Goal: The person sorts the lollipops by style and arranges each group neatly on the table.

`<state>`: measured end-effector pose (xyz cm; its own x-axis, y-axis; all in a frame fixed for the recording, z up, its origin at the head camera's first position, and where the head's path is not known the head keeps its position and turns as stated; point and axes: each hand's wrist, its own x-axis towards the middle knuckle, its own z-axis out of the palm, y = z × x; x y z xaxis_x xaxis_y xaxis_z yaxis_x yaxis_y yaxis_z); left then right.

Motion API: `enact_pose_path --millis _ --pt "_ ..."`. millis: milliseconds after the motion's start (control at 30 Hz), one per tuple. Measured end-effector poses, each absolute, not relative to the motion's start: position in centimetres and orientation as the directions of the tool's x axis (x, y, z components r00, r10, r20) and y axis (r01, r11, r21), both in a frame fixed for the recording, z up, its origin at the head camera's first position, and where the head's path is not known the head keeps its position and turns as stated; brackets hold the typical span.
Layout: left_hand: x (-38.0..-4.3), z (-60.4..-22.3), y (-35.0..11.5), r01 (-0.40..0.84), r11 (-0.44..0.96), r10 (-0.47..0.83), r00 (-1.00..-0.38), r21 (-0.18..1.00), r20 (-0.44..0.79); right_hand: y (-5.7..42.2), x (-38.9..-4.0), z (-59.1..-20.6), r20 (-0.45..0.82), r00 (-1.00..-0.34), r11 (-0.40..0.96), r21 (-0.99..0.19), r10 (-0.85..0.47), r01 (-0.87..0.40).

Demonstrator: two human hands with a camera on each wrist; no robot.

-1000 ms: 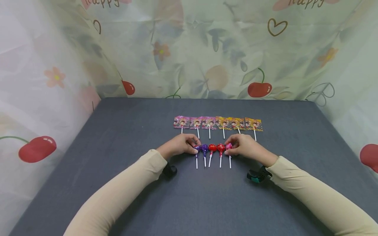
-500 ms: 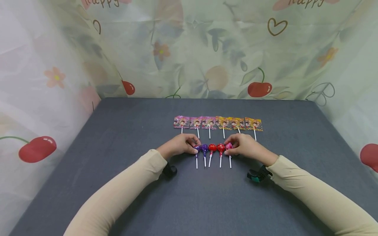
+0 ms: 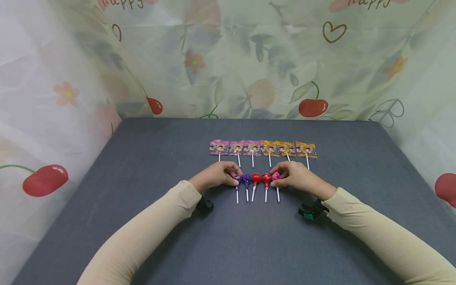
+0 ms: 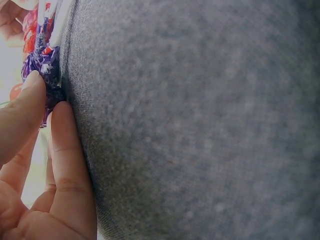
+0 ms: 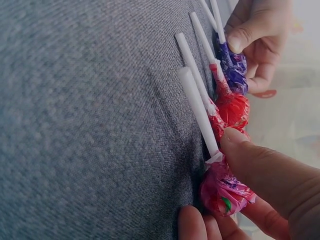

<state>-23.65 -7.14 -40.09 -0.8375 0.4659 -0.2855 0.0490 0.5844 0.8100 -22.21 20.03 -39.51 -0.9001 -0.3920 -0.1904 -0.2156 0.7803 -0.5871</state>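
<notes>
A short row of wrapped lollipops lies stick-end towards me on the grey table. At its left end my left hand (image 3: 218, 175) pinches a purple lollipop (image 4: 42, 65) by the head, between thumb and fingers. Beside that one is a second purple lollipop (image 3: 247, 179), followed by a red lollipop (image 3: 256, 178) and another red lollipop (image 3: 266, 179). The pink lollipop (image 5: 225, 190) closes the row on the right, its head held between the thumb and fingers of my right hand (image 3: 297, 178). White sticks of the row show clearly in the right wrist view.
Behind this row lies a second one of flat-wrapped lollipops, pink packets (image 3: 236, 148) on the left and yellow packets (image 3: 286, 149) on the right. The grey table (image 3: 171, 150) ends at a printed curtain (image 3: 231, 79) at the back and sides.
The pink lollipop's stick end has shifted very slightly right and away from me in the right hand. The left hand and the other lollipops stay as they were.
</notes>
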Motion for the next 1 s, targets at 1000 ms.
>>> enact_pose_path --millis 1000 --pt "-23.58 -39.95 -7.10 0.021 0.595 0.451 -0.836 0.803 -0.312 20.20 -22.01 -39.37 -0.183 -0.920 0.775 -0.608 -0.346 -0.171"
